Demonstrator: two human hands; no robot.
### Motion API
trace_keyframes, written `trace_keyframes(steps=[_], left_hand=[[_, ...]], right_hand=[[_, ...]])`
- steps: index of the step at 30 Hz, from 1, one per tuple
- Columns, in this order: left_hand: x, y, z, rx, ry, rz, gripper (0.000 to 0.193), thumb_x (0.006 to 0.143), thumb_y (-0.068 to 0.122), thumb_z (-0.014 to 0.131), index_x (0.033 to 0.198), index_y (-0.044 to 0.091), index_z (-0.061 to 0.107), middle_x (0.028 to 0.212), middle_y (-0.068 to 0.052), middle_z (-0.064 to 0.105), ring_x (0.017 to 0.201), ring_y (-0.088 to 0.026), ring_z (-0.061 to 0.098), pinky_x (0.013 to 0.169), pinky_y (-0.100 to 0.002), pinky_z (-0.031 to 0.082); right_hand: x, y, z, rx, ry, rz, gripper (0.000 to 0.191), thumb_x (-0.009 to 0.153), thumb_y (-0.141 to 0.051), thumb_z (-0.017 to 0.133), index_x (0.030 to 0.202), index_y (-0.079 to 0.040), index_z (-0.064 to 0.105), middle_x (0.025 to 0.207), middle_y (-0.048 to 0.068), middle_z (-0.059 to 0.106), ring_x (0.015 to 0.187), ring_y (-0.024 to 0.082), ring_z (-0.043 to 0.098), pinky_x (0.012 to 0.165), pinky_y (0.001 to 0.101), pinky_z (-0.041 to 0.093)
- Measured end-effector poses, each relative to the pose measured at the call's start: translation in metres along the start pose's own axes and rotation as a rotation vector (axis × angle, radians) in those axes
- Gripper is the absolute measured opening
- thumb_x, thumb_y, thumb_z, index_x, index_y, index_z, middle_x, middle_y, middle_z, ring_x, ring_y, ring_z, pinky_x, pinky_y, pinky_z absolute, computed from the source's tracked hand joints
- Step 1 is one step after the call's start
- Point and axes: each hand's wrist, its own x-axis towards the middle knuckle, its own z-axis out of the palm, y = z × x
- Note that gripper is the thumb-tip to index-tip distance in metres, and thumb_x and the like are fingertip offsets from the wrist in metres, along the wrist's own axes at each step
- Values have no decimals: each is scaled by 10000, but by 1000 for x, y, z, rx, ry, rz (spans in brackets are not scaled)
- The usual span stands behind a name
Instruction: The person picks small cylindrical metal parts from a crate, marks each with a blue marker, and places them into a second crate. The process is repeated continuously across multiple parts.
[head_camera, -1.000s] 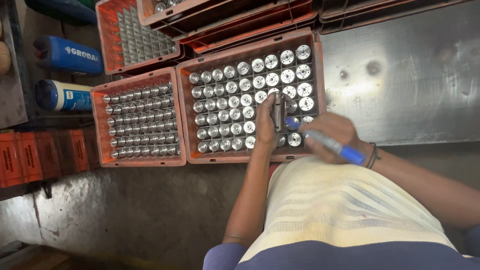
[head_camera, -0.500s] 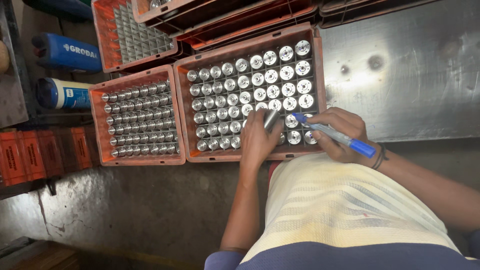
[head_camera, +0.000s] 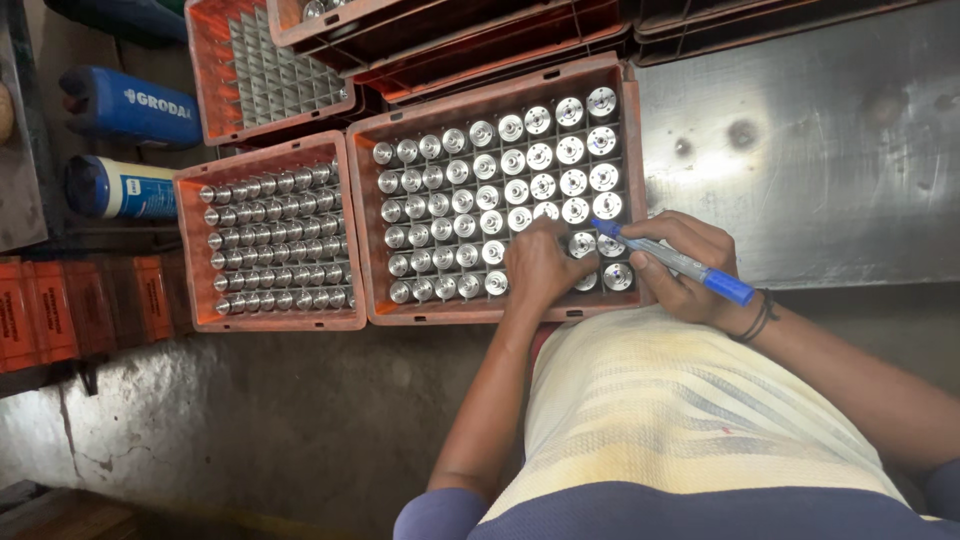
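An orange crate (head_camera: 480, 312) with a cell grid holds several shiny metal cylinders (head_camera: 515, 160) standing on end. My left hand (head_camera: 540, 270) lies on the crate's near rows, fingers curled down over the cells. The cylinder it was carrying is hidden under it. My right hand (head_camera: 690, 290) hovers over the crate's near right corner and grips a blue marker (head_camera: 680, 262). The marker's tip points at the cylinders just right of my left hand. A pale striped cloth (head_camera: 680, 420) covers my lap below both hands.
A second orange crate (head_camera: 270, 322) full of cylinders sits to the left. More crates are stacked behind, one with bare cells (head_camera: 205, 60). Two blue canisters (head_camera: 125, 105) lie far left above orange boxes (head_camera: 60, 310). A steel sheet (head_camera: 800, 150) lies to the right.
My left hand held a cylinder upright above the crate, tilted it, then lowered it into the near rows. My right hand with the marker shifted slightly right and down.
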Motion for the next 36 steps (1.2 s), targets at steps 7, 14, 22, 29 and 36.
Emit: trace_keyframes(steps=[7,14,22,29,36], left_hand=[[20,-44,2,-1145,112,202,321,897,235,720,1146,36,690,1019,-95,690,872,-203,658,791,-335,551],[30,-20,48,-1672,10,-273,336,1060,336,545,1141,19,627,903,-53,650,706,-126,617,625,-285,536],[26,-14,36,-1609,-25,-100,383,955,186,624,1265,29,460,908,-54,640,707,-164,647,594,-311,552],[-1,-9,9,-769,-59,-63,413,973,349,604,1217,16,590,858,-168,743,745,-278,734,685,-400,568],[-12,3,-3,-234,135,126,410,827,302,767,1151,53,733,955,-155,728,847,-306,740,767,-439,578]], right_hand=[[5,-8,-1,-66,-107,-227,151,869,-88,693,987,4,706,835,138,723,698,237,693,638,340,546],[15,-17,7,8,-172,-210,213,800,-44,736,1001,16,703,851,143,714,712,277,671,665,379,529],[-2,-10,10,35,-129,-163,182,860,-54,700,1028,14,691,858,146,710,740,250,692,660,364,539],[-7,-1,9,51,-54,-90,177,941,-132,650,1031,14,696,811,129,710,687,182,691,607,307,533],[-7,-4,-3,2,46,49,211,992,-167,658,1077,23,692,825,131,698,692,184,679,610,296,513]])
